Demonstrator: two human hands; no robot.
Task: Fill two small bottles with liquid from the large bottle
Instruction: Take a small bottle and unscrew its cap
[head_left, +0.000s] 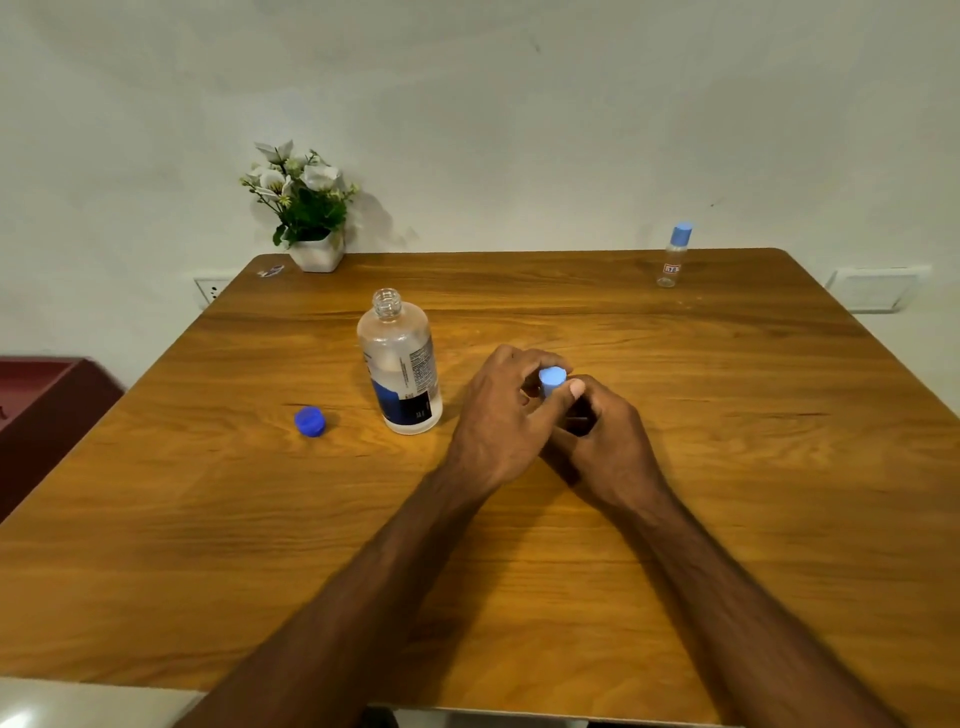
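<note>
The large clear bottle (400, 364) stands uncapped in the middle of the wooden table (727, 467), holding some liquid. Its dark blue cap (309, 421) lies on the table to its left. Just right of the large bottle, both hands meet around a small bottle whose body is hidden. My left hand (501, 415) pinches its light blue cap (551, 379). My right hand (605, 441) wraps the bottle below. A second small bottle (674, 255) with a light blue cap stands upright at the far right corner.
A white pot of flowers (306, 208) sits at the table's far left corner, with a small wrapper (271, 270) beside it. A dark red piece of furniture (41, 410) stands left of the table. The wall runs right behind the table's far edge.
</note>
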